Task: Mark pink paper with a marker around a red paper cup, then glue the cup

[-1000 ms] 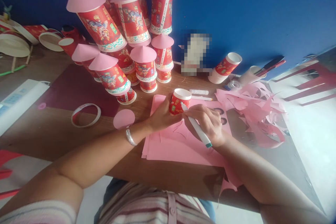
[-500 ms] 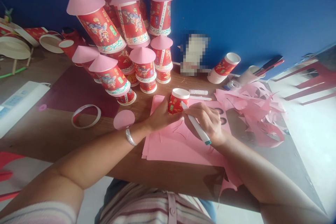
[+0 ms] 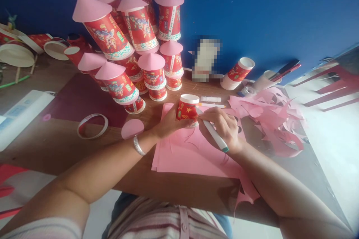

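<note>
Clearly, both hands are busy above the counter (image 3: 157,186); the left hand (image 3: 168,122) grasps a small red cup (image 3: 185,113) with a white rim, its thumb lying along the lower front, the other fingers mostly hidden; the cup stands roughly upright in that grip, over stacked pink sheets (image 3: 193,162), a yellow star showing on its side; the right hand (image 3: 226,127) pinches a white marker (image 3: 214,135) with a teal end, fingers closed near its tip; that tip points at the cup's right side, though I cannot tell whether it touches; just beyond lies a white tube (image 3: 210,99); to the right, pink scraps (image 3: 280,127) lie heaped; near the left wrist lies a pink disc (image 3: 132,128), with a white-edged ring (image 3: 92,137) farther left; behind these, cone-topped red cup towers (image 3: 141,26) stand near the blue wall (image 3: 252,11).
</note>
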Tool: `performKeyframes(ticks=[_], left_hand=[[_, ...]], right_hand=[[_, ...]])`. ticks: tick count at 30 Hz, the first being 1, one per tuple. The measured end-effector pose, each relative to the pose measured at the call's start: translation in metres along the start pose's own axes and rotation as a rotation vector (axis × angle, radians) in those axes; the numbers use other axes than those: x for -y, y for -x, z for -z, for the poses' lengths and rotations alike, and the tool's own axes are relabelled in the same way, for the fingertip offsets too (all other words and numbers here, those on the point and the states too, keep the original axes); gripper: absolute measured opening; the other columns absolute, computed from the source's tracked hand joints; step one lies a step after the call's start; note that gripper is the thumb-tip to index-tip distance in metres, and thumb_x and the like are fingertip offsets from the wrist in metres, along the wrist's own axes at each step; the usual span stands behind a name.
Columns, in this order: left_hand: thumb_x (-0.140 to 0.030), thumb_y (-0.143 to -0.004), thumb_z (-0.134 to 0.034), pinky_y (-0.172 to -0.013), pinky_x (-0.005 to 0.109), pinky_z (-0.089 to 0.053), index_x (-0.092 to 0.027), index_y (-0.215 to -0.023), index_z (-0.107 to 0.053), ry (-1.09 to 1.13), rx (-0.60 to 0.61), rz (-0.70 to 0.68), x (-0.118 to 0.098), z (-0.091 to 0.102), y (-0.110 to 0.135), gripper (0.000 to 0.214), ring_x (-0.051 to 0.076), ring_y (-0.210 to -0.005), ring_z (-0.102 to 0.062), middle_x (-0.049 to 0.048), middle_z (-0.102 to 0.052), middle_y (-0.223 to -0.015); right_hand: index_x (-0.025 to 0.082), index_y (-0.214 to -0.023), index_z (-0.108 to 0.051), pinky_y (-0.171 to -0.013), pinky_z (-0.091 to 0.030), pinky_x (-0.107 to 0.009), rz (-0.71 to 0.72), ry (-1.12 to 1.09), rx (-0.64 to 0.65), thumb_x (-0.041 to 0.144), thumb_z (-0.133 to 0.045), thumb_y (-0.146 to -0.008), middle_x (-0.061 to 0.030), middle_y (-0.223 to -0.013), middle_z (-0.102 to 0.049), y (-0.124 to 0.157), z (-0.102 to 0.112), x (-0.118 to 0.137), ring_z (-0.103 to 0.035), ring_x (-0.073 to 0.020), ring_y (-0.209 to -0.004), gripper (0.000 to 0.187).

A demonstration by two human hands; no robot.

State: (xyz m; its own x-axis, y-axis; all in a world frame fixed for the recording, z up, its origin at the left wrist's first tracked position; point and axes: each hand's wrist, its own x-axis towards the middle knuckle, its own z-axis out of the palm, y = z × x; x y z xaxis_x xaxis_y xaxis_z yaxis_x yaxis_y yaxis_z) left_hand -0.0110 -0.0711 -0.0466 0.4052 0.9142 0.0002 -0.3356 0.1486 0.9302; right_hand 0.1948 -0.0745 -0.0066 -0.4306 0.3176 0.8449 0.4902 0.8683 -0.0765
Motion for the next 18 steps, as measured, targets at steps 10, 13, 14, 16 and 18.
performKeyframes(ticks=[10, 13, 14, 16, 18], left_hand=[[-0.042, -0.075, -0.102, -0.093, 0.036, -0.061, -0.019, -0.113, -0.078, 0.173, 0.067, 0.037, 0.002, 0.005, -0.003, 0.051, 0.023, -0.103, -0.074, 0.0074, -0.079, -0.109], [-0.040, -0.077, -0.101, -0.093, 0.038, -0.063, -0.020, -0.116, -0.081, 0.221, 0.098, 0.059, 0.002, 0.006, -0.002, 0.048, 0.024, -0.104, -0.075, 0.0085, -0.080, -0.110], [-0.039, -0.077, -0.100, -0.094, 0.039, -0.064, -0.020, -0.117, -0.081, 0.232, 0.111, 0.062, 0.002, 0.007, -0.002, 0.048, 0.025, -0.105, -0.076, 0.0087, -0.080, -0.110], [-0.039, -0.079, -0.098, -0.096, 0.042, -0.065, -0.021, -0.120, -0.082, 0.250, 0.139, 0.060, 0.002, 0.008, -0.001, 0.047, 0.026, -0.106, -0.076, 0.0092, -0.080, -0.111], [-0.038, -0.080, -0.097, -0.098, 0.044, -0.065, -0.022, -0.121, -0.082, 0.263, 0.158, 0.056, 0.002, 0.009, -0.001, 0.046, 0.027, -0.107, -0.077, 0.0094, -0.081, -0.112]], right_hand=[[0.026, -0.109, -0.060, -0.057, -0.056, -0.026, -0.065, -0.009, -0.035, 0.004, -0.066, -0.099, 0.0040, -0.083, -0.072, -0.008, 0.006, 0.000, -0.070, -0.0139, -0.065, 0.025], [0.026, -0.105, -0.059, -0.057, -0.055, -0.026, -0.094, -0.016, -0.047, 0.002, -0.066, -0.097, 0.0045, -0.082, -0.072, -0.009, 0.005, 0.002, -0.070, -0.0130, -0.065, 0.027], [0.026, -0.104, -0.060, -0.057, -0.056, -0.026, -0.110, -0.021, -0.049, 0.002, -0.066, -0.097, 0.0045, -0.082, -0.072, -0.009, 0.005, 0.002, -0.071, -0.0131, -0.065, 0.027], [0.027, -0.102, -0.060, -0.058, -0.056, -0.026, -0.153, -0.043, -0.045, 0.002, -0.065, -0.097, 0.0046, -0.082, -0.072, -0.010, 0.005, 0.003, -0.071, -0.0132, -0.066, 0.025], [0.027, -0.099, -0.061, -0.059, -0.056, -0.026, -0.191, -0.082, -0.037, 0.003, -0.066, -0.097, 0.0049, -0.080, -0.071, -0.011, 0.006, 0.003, -0.070, -0.0130, -0.066, 0.024]])
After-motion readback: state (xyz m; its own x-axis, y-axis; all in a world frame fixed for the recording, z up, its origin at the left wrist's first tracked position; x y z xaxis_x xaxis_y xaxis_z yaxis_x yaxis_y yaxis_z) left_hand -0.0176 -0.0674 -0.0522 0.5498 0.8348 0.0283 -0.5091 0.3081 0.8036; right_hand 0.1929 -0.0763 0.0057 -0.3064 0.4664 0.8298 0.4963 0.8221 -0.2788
